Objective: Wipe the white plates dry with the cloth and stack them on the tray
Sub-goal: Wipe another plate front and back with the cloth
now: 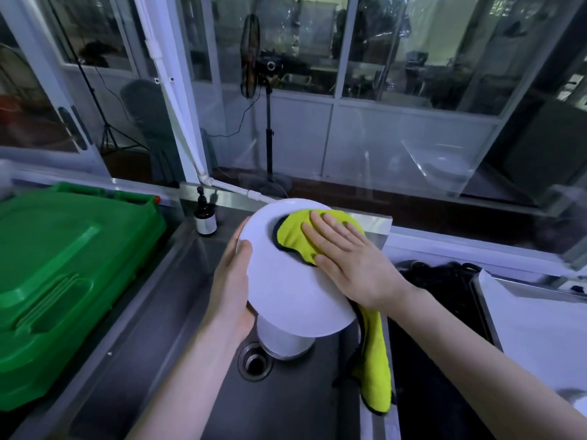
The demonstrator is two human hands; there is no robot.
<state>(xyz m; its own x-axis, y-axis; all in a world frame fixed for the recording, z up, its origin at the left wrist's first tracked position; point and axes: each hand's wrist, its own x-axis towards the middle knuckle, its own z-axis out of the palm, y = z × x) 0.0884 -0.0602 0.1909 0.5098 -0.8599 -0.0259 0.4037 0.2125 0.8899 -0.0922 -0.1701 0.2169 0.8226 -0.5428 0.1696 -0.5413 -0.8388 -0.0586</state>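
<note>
A white plate [286, 281] is held tilted above the steel sink [178, 306]. My left hand [233, 281] grips its left rim, thumb on the face. My right hand [349, 258] lies flat with straight fingers, pressing a yellow-green cloth [292, 236] against the plate's upper right part. The cloth's loose end [376, 369] hangs down past the plate's right edge over the sink wall. Below the held plate, more white plates [282, 342] sit in the sink beside the drain [254, 363]. A white tray [540, 328] lies at the right.
A large green plastic lid or bin [63, 281] fills the left counter. A small brown bottle [205, 217] stands at the sink's back edge. A dark basin [438, 312] lies between sink and tray. Glass panes and a standing fan [251, 58] are behind.
</note>
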